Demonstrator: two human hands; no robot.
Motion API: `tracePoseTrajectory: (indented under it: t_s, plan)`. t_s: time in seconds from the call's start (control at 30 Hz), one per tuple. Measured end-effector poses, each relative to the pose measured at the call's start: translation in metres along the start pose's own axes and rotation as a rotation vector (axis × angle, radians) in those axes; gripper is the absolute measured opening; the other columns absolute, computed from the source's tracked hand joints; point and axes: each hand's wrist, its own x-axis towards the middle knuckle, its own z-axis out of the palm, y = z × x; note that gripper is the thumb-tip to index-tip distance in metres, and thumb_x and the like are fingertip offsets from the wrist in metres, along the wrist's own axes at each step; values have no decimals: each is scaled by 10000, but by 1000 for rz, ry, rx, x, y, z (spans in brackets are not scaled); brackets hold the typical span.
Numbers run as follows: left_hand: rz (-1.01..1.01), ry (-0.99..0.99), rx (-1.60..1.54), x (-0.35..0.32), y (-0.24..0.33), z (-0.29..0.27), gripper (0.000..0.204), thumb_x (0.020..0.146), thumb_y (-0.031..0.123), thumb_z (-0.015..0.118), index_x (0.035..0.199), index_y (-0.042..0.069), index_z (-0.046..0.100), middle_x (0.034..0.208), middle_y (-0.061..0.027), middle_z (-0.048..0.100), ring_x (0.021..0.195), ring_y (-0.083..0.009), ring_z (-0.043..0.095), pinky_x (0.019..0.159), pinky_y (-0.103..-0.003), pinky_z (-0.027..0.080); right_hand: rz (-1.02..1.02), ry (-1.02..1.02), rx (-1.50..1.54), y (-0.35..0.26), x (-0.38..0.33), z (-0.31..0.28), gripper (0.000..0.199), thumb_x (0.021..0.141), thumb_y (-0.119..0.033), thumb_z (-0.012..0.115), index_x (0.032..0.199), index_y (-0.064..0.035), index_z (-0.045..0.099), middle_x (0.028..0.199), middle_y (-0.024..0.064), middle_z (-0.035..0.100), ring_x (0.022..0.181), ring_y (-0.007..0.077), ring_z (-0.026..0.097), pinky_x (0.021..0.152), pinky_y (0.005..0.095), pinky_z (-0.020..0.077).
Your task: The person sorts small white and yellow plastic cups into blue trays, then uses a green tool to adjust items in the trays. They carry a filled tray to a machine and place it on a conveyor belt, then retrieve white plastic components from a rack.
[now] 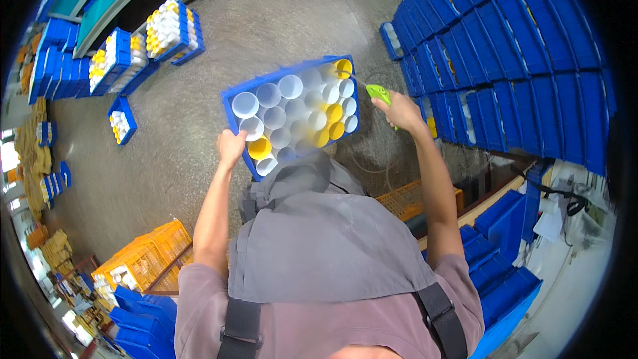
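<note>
Blue crate [234, 101] of white and yellow tubes [299, 114] sits on the grey apron [319, 226], left hand [230, 145] grasping its near-left rim. Right of the crate, the right hand [401, 110] is clenched around a green spray tool [379, 92].

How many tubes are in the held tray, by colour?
White tubes: 18
Yellow tubes: 5
Total: 23 visible in the tray. Clothing partly hides the tray's near edge, so the count could be slightly off.
The left hand grips the tray, and the right hand holds a green tool.
</note>
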Motion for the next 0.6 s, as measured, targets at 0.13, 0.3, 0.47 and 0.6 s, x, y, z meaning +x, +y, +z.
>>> tracePoseTrajectory:
  t_s: [0.13,0.3,0.47,0.6]
  plan:
    - [-37,2,39,-2,5,4,423,779,314,641,855,-100,688,870,-327,662,897,-458,662,829,-500,502,-65,-26,-10,-32,-22,3,506,901,-518,581,1073,-47,653,672,72,668,592,192,660,625,359,514]
    - [-25,29,67,-5,21,11,393,778,272,622,887,-100,687,905,-341,650,927,-466,650,849,-497,505,-293,12,-133,-72,-35,21,476,914,-475,586,1052,-23,640,635,86,655,598,226,669,618,382,519]
    - [15,47,72,-11,40,16,362,782,257,633,899,-79,697,920,-307,666,920,-451,657,839,-492,516,-410,-4,-202,-115,-48,34,478,904,-481,569,1027,-25,644,789,189,691,824,363,678,748,458,514]
    - [28,36,89,-12,43,18,346,791,256,639,898,-66,703,943,-285,676,929,-431,663,833,-484,524,-480,57,-219,-128,-55,39,483,906,-493,570,1022,-29,640,765,225,674,779,382,671,704,472,514]
